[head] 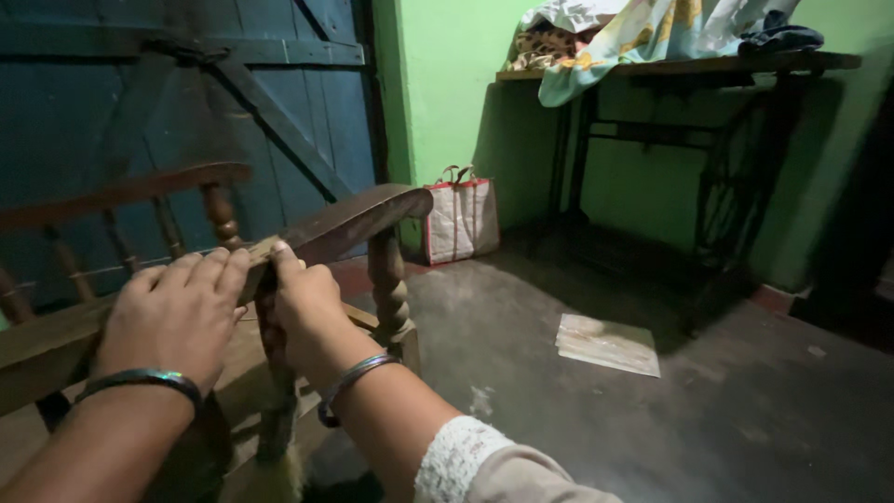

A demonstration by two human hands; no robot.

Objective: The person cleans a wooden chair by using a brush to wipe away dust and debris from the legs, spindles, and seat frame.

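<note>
Right now: both hands on the chair's arm rail, nothing looks changed yet

Behind it all is a big blue door (186, 93) next to a green wall (447, 93), and the dark floor (652, 419) goes across the room. By the wall is a black iron sewing table (708, 65) with a heap of cloth (643, 33) on top.

Close to the person is a brown wooden chair, and its arm rail (354, 219) runs from the left side up to the middle. A twisted post (391, 279) holds up the far end. A white bag (461, 219) with red edges sits on the floor past the chair, near the wall. A flat pale sheet (607, 345) lies on the floor, well apart from the chair.

The left hand (177, 312) lies flat on top of the rail with loose fingers, not gripping. The right hand (303, 298) is just beside it, touching it, and is closed around the rail with the thumb on top. A thin stick (277, 419) hangs below that hand. I cannot tell if it is part of the chair.

I think the work is at its start or middle. The rail looks the same all along, so I cannot tell what is done.
</note>
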